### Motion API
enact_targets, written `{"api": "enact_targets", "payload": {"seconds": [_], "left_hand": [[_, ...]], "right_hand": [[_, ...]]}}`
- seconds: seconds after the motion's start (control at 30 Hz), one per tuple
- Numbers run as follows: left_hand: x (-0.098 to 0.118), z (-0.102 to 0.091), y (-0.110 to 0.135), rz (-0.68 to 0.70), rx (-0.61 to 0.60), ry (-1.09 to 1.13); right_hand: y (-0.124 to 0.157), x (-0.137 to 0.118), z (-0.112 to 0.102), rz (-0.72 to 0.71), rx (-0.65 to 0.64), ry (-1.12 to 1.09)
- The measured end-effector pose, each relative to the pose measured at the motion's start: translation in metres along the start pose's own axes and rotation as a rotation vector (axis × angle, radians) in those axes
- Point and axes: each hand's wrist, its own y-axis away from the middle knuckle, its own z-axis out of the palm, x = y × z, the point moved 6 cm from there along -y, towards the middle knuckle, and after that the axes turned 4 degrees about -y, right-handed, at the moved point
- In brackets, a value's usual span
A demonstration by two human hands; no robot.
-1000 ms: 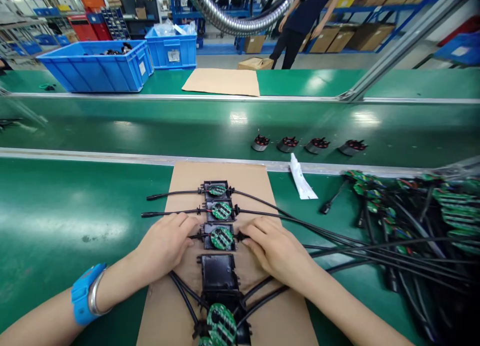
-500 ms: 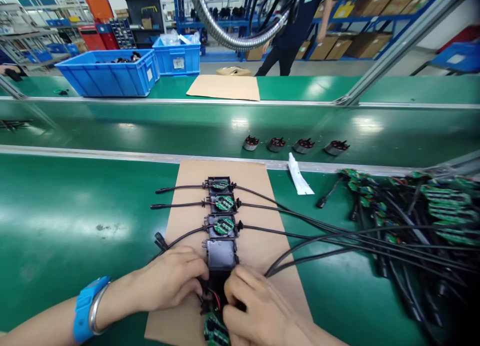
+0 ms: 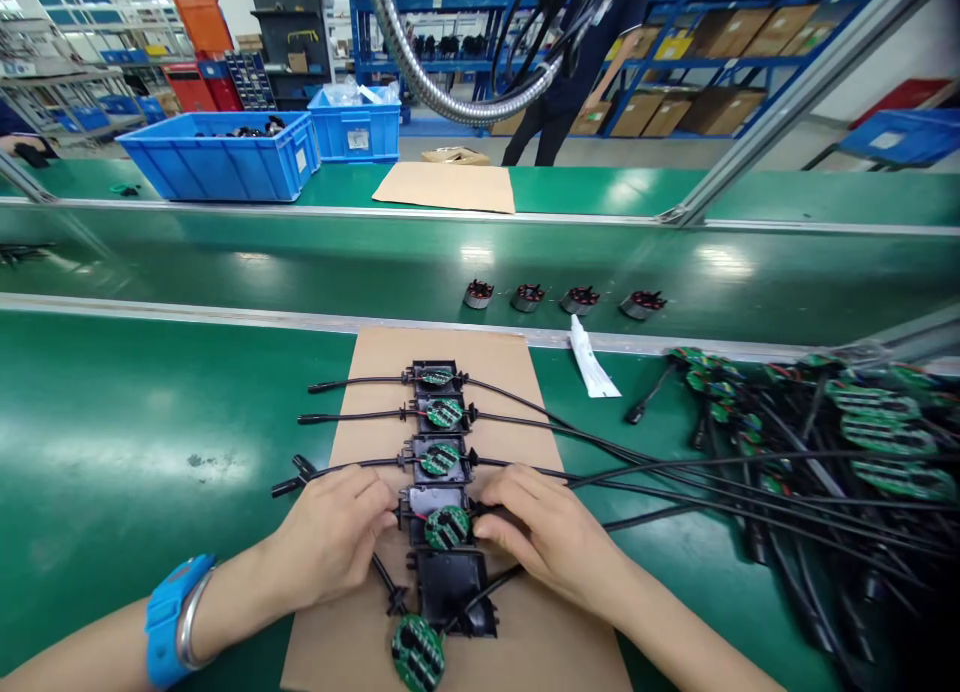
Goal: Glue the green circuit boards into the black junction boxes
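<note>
A column of black plastic housings [image 3: 454, 575] lies on a cardboard sheet [image 3: 517, 612]. The upper three each hold a round green circuit board [image 3: 439, 460] with black cables leaving both sides. In the fourth housing sits another circuit board [image 3: 448, 527]. My left hand [image 3: 341, 534] pinches the black cable at that housing's left edge. At its right edge, my right hand [image 3: 536, 532] has thumb and fingers closed on the other cable; the fingers partly hide it. Below, one cable crosses the bare fifth housing, and a loose circuit board [image 3: 418, 652] lies at its lower left.
To the right is a tangled pile of cabled circuit boards [image 3: 877, 422]. A white tube [image 3: 591, 360] lies behind the cardboard. Several small motor stators [image 3: 528, 297] stand in a row farther back. Blue bins [image 3: 217, 157] sit on the far ledge, and a person [image 3: 570, 82] stands beyond.
A circuit board now sits in the fourth housing, which was bare. Both hands have shifted up and apart to its sides, uncovering the fifth housing. The view has tilted slightly upward.
</note>
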Motion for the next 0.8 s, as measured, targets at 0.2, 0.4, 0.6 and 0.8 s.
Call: {"api": "enact_targets", "payload": {"seconds": [0.2,0.4,0.6,0.8], "left_hand": [[-0.002,0.010,-0.005,-0.050,-0.138,-0.178],[0.012,-0.002,0.008,0.096,-0.112,-0.004],[0.011,0.004,0.024,0.218,-0.237,-0.075],[0.021,-0.006,0.030,0.187,-0.178,0.041]], "right_hand": [[-0.003,-0.001,0.003,-0.105,0.002,0.172],[0.008,-0.016,-0.009,-0.116,0.041,0.212],[0.029,-0.034,-0.006,-0.102,-0.134,0.085],[0.055,-0.034,-0.025,-0.065,-0.136,0.087]]}}
